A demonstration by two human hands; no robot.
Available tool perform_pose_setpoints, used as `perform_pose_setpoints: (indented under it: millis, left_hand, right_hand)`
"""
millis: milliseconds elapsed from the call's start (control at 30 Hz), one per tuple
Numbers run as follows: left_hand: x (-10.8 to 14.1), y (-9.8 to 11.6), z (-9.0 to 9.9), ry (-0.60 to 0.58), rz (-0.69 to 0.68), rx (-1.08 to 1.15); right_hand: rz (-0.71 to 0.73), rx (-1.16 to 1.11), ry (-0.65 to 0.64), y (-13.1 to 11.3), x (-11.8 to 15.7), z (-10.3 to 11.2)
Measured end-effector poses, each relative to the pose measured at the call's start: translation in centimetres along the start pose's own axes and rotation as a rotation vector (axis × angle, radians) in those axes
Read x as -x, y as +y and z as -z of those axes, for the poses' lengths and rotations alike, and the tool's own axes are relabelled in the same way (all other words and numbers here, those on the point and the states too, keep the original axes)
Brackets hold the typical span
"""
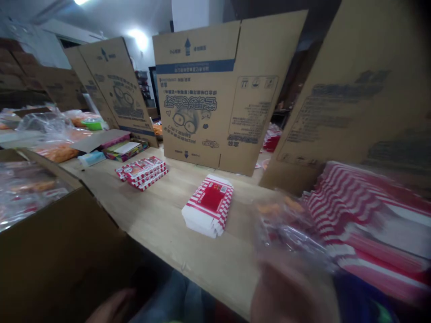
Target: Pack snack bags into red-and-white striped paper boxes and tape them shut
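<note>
My right hand (286,291), smeared by motion, is low on the right at a clear plastic bag of orange snacks (281,215). It appears closed on the bag's lower end, though the fingers are hard to make out. At the bottom edge my left hand (112,307) shows only in part, beside the open cardboard box (74,242); its fingers are too dim and cut off to read. A stack of flat red-and-white striped cartons (212,197) lies mid-table. Another, larger pile of striped cartons (373,215) rises at the right, next to the bag.
Upright cardboard sheets (215,103) line the back of the wooden table (151,220). A small pile of striped packets (143,172) lies left of centre. Farther left are a colourful open box (126,148), a blue packet (91,158) and bagged orange snacks (57,151).
</note>
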State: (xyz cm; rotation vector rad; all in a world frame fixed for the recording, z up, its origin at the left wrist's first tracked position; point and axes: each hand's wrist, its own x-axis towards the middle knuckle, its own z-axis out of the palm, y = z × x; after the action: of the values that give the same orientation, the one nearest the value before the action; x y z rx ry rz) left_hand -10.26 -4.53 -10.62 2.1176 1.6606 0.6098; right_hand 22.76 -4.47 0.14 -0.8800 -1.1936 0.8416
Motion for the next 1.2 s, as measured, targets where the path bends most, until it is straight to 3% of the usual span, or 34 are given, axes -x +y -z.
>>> perform_pose_setpoints:
  millis: [100,200,300,400,500,600,700,767,867,933,1033,1100,1200]
  left_hand:
    - [-9.1,-0.5,1.3,0.103,-0.037,0.161]
    - [-20.3,1.7,1.1,0.209,0.039,0.409]
    - [-28.5,4.7,-0.3,-0.009,0.160,0.564]
    - [-31.8,6.1,-2.2,-0.251,0.119,0.640]
    - [-32.3,6.0,-4.1,-0.301,0.033,0.712]
    - [-32.0,5.8,-5.1,-0.092,-0.014,0.718]
    - [-31.1,6.5,-4.5,0.118,-0.016,0.752]
    - [-29.7,7.2,-3.3,0.045,0.004,0.908]
    - [-26.8,7.4,-1.1,-0.208,0.002,1.127]
    - [-24.6,6.9,0.0,-0.319,-0.027,1.129]
    - [-21.5,5.7,0.8,-0.389,-0.071,1.005]
    - [-19.9,5.1,0.9,-0.409,-0.102,0.902]
    - [-18.2,5.2,1.0,-0.464,-0.174,0.767]
  right_hand:
    - [-0.035,0.299,0.218,5.3,-5.3,-2.0]
    - [-0.173,0.408,0.200,11.8,-10.5,-2.7]
    - [-0.278,0.377,0.199,16.6,-13.3,-2.3]
    - [-0.303,0.352,0.215,18.6,-14.2,-1.9]
    - [-0.347,0.304,0.210,19.1,-14.4,-1.8]
    - [-0.391,0.248,0.206,18.7,-14.5,-2.3]
    - [-0.418,0.183,0.189,17.2,-14.1,-3.2]
    - [-0.433,0.125,0.167,15.7,-13.7,-3.7]
    - [-0.389,0.117,0.208,13.7,-13.1,-3.6]
    - [-0.299,0.198,0.298,13.1,-12.4,-3.0]
    - [-0.083,0.534,0.450,12.8,-10.9,-1.9]
    - [-0.008,0.755,0.388,12.9,-9.5,-1.7]
    - [-0.115,0.790,0.118,12.9,-7.2,-2.3]
